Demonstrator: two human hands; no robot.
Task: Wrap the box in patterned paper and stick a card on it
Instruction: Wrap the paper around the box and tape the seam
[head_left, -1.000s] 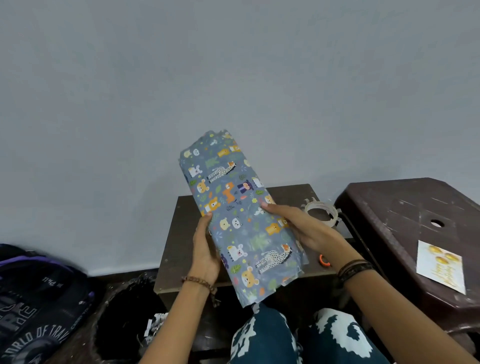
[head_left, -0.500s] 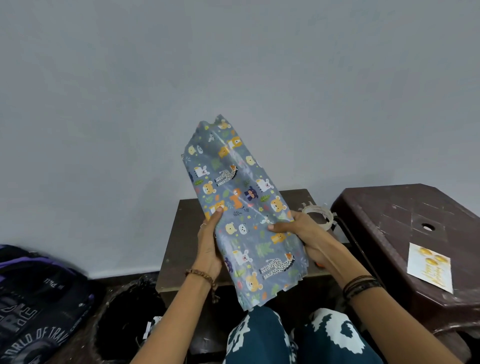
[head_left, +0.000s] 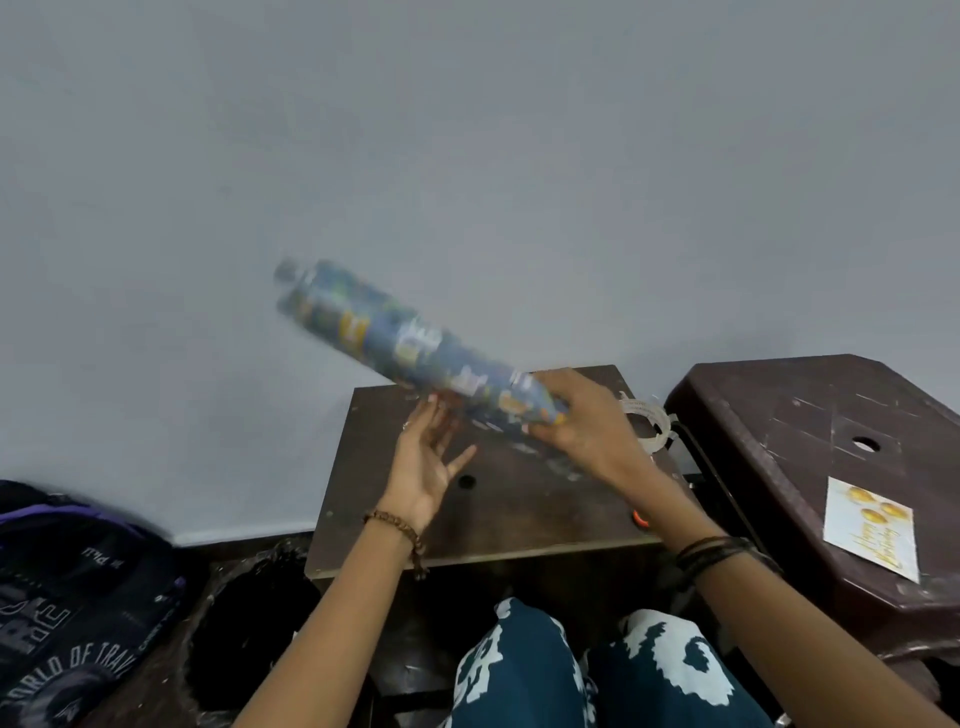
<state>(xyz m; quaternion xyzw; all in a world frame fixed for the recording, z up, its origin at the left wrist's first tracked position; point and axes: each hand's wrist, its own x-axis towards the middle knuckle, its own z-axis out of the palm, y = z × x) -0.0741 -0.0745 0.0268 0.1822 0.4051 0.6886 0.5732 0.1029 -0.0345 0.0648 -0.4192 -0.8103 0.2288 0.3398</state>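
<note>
Patterned paper (head_left: 415, 343), rolled or folded into a long bundle and blurred, slants up and away to the left from the right hand (head_left: 587, 426), above the small dark table (head_left: 519, 499). Right-hand fingers (head_left: 550, 382) curl round the near end of the bundle and grip it. Left hand (head_left: 428, 467) is spread palm up with straight fingers; its fingertips reach the underside of the bundle, contact uncertain. Beyond the right-hand fingers a tape ring (head_left: 647, 421) lies on the table. Greeting card (head_left: 870, 527) lies on the brown stool (head_left: 810, 415), well apart from both hands. Backpack (head_left: 67, 597) sits far left.
</note>
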